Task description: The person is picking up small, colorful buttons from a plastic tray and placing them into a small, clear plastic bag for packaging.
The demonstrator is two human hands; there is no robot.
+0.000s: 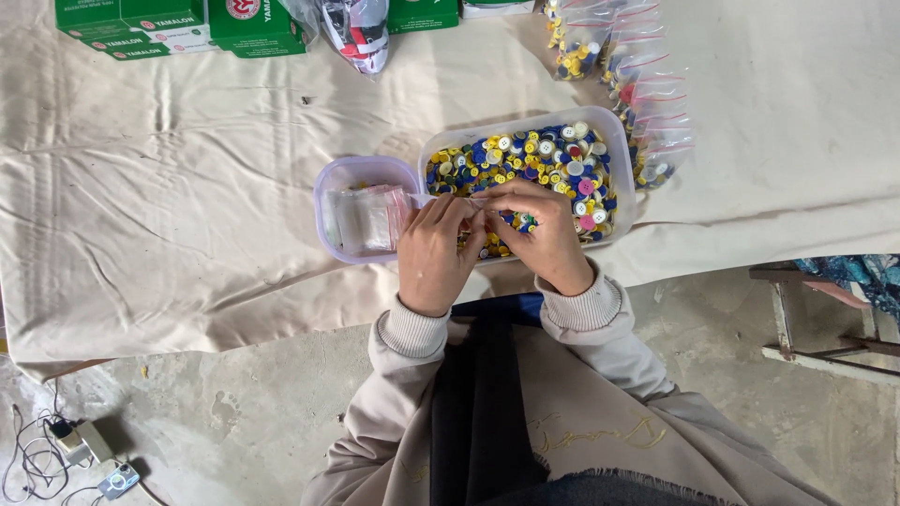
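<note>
both hands [487, 230] over button tub [614, 126]

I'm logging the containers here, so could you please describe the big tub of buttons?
The clear plastic tub is rectangular with rounded corners, open-topped, and sits flat on the cream cloth. It is filled with mixed yellow, blue, white and pink buttons. A smaller tub adjoins its left side. Both hands, left hand and right hand, work over its near edge.

Single view only, from a camera worn on the person's head. It looks steeply down, almost straight, over the chest and sleeves onto the cloth-covered table [169, 187], at arm's-length range. The far table edge lies at the top, concrete floor [750, 375] at the bottom.
</note>
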